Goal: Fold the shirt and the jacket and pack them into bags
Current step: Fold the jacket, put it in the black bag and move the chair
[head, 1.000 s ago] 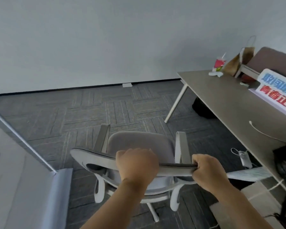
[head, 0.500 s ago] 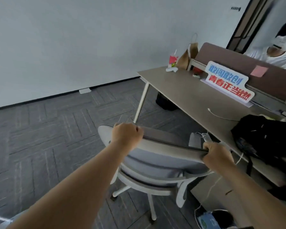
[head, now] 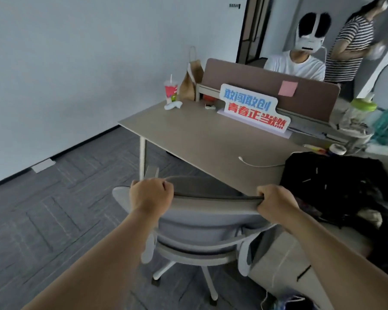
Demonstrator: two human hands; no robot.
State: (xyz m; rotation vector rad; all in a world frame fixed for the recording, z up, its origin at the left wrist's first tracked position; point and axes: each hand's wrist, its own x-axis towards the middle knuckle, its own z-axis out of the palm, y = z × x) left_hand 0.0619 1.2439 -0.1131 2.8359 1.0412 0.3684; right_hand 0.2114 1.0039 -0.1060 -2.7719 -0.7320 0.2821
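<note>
Currently both hands are on the chair, nothing else held. Left hand (head: pixel 151 195) is clenched over the top edge of the grey office chair (head: pixel 202 222) backrest, at its left end, with the fingers wrapped over to the far side. Right hand (head: pixel 276 204) grips the same top edge at its right end, fingers curled round the rim. Both grips are fully closed on the backrest, arms reaching out from the near side.

The chair stands against the near edge of the beige desk (head: pixel 199 135). A black fabric heap (head: pixel 336 184) lies on the desk at the near right, just right of the right hand and not touching it; cannot tell whether it is the jacket, the shirt or a bag.

A white cable (head: pixel 255 164) runs left from the heap. Farther back are a blue-and-red lettered sign (head: pixel 253 108), a red cup with a straw (head: pixel 171 90) and a brown paper bag (head: pixel 189 83) at the far left corner. A pink sticky note (head: pixel 287 87) is on the brown partition (head: pixel 244 81). Two people are beyond the partition.
</note>
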